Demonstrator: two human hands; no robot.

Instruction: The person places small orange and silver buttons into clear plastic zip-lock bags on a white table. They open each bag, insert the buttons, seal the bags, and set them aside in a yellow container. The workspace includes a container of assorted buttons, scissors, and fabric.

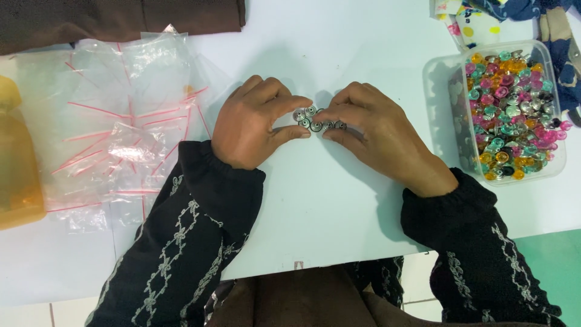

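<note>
A small cluster of silver snap buttons [316, 119] lies on the white table [339, 200], well to the left of the clear plastic tub [560, 160] heaped with coloured and silver buttons. Both hands meet over the cluster. The left hand [254, 124] has thumb and forefinger drawn together on the cluster's left edge; the right hand [375, 130] pinches its right edge the same way, fingertips closed on the little discs. Farther left of the tub, beyond the left hand, a loose pile of clear zip bags [121, 130] with red strips spreads over the table, and an amber plastic container [18, 175] sits at the far edge.

The buttons look light, hard and smooth, likely to skid or scatter on the slick tabletop. They seem best taken at their rims between thumb and fingertip, a few at a time, or herded flat rather than lifted in a heap.
</note>
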